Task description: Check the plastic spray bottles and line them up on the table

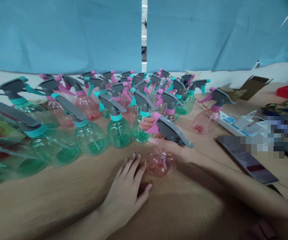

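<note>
Gripping a pink spray bottle (161,163) around its neck with the right hand (172,147), just below and right of the frame's center, fingers showing behind the pink trigger and thumb across the near side. Pointing pink nozzle and trigger to the left of the frame, grey lever toward the lower right. Holding the left hand (127,190) palm down and unclenched at lower center, fingers spread, grasping nothing, just beside the bottle's base; hard to tell whether touching it. Reaching in from the lower right with the right forearm, from the bottom edge with the left.

Lined up from the left edge to the middle, green spray bottles (119,131) with turquoise collars, some blurred. Crowded behind them, more bottles in pink and green. Standing apart at right of center on the desk (84,200), another pink bottle (206,120). Farther right, near it, a white power strip (237,124) and, below that, a dark phone (249,160). At upper right, a cardboard box (254,87). Across the top, blue cloth (64,36).
</note>
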Available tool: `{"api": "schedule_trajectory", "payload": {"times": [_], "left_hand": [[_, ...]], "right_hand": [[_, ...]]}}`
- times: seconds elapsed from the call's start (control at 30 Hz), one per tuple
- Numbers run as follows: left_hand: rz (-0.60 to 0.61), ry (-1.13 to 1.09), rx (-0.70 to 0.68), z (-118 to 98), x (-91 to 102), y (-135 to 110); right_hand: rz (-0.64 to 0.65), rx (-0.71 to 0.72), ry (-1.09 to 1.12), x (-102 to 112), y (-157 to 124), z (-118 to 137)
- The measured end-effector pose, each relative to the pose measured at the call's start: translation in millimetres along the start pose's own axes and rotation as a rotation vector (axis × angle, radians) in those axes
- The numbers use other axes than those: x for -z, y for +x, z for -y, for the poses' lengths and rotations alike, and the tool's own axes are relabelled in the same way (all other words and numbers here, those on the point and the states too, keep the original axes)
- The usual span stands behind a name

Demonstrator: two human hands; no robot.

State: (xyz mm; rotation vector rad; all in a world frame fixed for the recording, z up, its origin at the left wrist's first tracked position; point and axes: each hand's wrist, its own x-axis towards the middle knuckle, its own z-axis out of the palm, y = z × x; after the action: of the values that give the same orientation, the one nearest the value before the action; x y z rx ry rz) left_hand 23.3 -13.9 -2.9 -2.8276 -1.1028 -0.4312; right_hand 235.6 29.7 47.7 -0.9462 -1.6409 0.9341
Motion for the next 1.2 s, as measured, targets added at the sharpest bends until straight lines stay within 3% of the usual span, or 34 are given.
{"api": "schedule_trajectory", "payload": {"times": [0.23, 0.63, 0.9, 1.2], "left_hand": [[0.011, 0.033, -0.015, -0.3, 0.9, 1.1], [0.004, 0.023, -0.016, 0.0, 1.6, 0.0], [-0.014, -0.007, -0.007, 1.1, -0.8, -1.0], [-0.006, 0.008, -0.017, 1.8, -0.7, -0.1]], "right_hand": [[0.02, -0.052, 0.051, 0.4, 0.3, 4.3], [0.042, 0.095, 0.117, -2.9, 5.3, 16.0], [-0.001, 0.114, -0.079, -2.4, 7.1, 39.9], [-0.01, 0.192, -0.139, 0.1, 7.5, 35.4]]}}
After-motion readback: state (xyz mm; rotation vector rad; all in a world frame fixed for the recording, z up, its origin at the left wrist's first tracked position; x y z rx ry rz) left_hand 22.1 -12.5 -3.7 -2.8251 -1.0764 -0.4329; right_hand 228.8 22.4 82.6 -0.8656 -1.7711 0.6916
